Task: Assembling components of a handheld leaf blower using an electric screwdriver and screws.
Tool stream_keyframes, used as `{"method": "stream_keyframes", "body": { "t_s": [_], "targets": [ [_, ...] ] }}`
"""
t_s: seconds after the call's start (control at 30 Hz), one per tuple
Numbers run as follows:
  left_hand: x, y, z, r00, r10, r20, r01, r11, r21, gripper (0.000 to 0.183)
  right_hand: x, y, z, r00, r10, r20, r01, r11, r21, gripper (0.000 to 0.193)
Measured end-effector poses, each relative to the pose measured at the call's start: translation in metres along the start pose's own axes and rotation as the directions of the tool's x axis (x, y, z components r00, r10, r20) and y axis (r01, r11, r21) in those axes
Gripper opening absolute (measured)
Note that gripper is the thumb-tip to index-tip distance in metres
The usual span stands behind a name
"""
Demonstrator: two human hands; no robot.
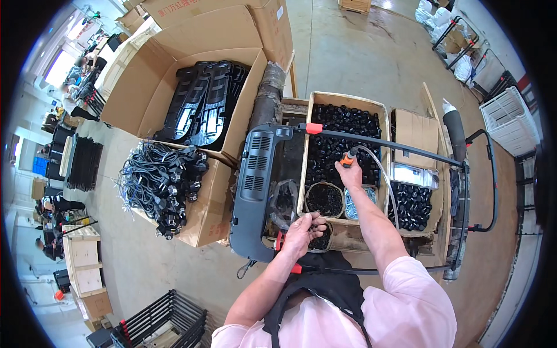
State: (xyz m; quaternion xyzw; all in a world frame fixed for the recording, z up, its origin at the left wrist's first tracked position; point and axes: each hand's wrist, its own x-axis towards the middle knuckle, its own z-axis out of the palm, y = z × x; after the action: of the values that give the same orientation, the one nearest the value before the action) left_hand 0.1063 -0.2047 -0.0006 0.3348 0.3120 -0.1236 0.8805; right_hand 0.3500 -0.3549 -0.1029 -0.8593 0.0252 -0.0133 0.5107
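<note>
My right hand is wrapped round an orange and black power screwdriver with a pale hose trailing from it. It is over a wooden box of small black plastic parts. My left hand is closed, fingertips together, near the box's front edge; what it pinches, if anything, is too small to name. Close to it are a round tub of dark screws and a tub of silvery screws. Across the box lies a black tubular frame with a vented dark housing on its left.
A large carton of black moulded panels stands to the left. Bundled black power cords lie on another carton. More black caps fill a tray at right. Stacked black frames stand lower left; people work farther left.
</note>
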Motion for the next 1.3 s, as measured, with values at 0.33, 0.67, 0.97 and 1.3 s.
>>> {"method": "stream_keyframes", "body": {
  "t_s": [0.33,0.67,0.97,1.3],
  "targets": [
    [0.005,0.028,-0.019,0.999,0.034,0.015,-0.031,0.982,-0.187,0.028,-0.029,-0.073,-0.065,0.994,-0.062,0.090,0.050,0.990,0.130,0.040],
    [0.019,0.090,-0.032,0.997,0.072,-0.038,-0.082,0.883,-0.463,0.026,-0.127,-0.236,-0.077,0.920,-0.226,0.319,-0.006,0.808,0.589,0.053],
    [0.027,0.113,-0.048,0.997,0.062,0.045,-0.019,0.772,-0.636,0.024,-0.150,-0.258,-0.029,0.907,-0.222,0.359,-0.003,0.847,0.532,0.053],
    [0.031,0.132,-0.068,0.965,0.166,0.201,-0.002,0.778,-0.629,0.026,-0.152,-0.275,-0.003,0.926,-0.218,0.308,0.040,0.868,0.495,0.051]
  ]
}}
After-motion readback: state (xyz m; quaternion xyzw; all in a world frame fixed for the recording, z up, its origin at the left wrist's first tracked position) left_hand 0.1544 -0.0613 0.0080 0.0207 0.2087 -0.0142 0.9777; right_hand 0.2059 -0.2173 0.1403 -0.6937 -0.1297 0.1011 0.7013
